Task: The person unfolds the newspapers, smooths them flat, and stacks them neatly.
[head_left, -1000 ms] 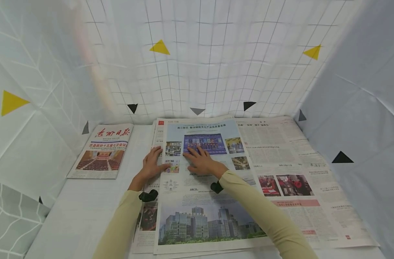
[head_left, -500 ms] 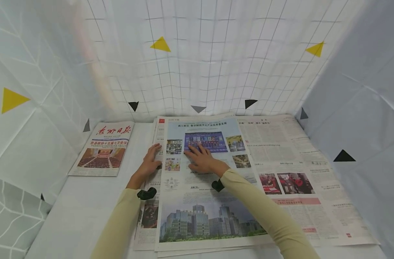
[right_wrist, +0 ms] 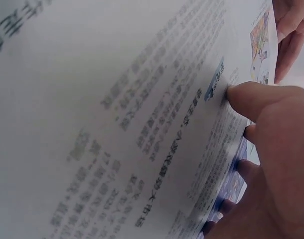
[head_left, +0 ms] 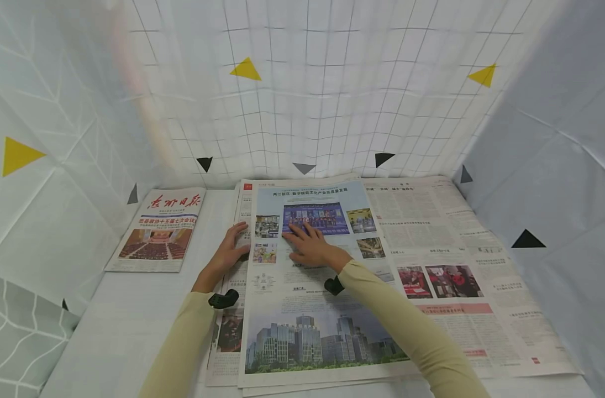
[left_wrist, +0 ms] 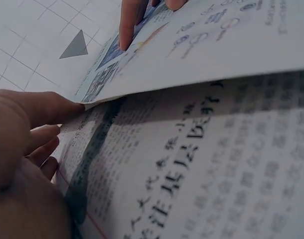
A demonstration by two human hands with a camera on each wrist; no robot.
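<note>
A folded newspaper with a blue photo panel and city buildings (head_left: 307, 342) lies on top of other newspaper sheets. My right hand (head_left: 313, 247) rests on its upper half, fingers spread. In the right wrist view, the thumb (right_wrist: 246, 97) touches the printed page. At the newspaper's left edge is my left hand (head_left: 226, 253), fingers extended along the lower newspaper (head_left: 226, 359). The left wrist view shows that thumb (left_wrist: 62, 109) at the edge of the top newspaper (left_wrist: 207, 59), which stands raised above the page beneath. Part of the left thumb's tip is hidden.
Another folded newspaper (head_left: 155, 232) with a red title lies at the left on the white table (head_left: 118, 326). Wide newspaper pages (head_left: 456, 243) spread out to the right. A white gridded sheet (head_left: 322, 110) rises behind, and grey-white side walls (head_left: 556, 166) flank the table.
My left thumb has drawn back leftward from the top newspaper's face to its left edge, uncovering a small colour picture. My right hand stays on the page.
</note>
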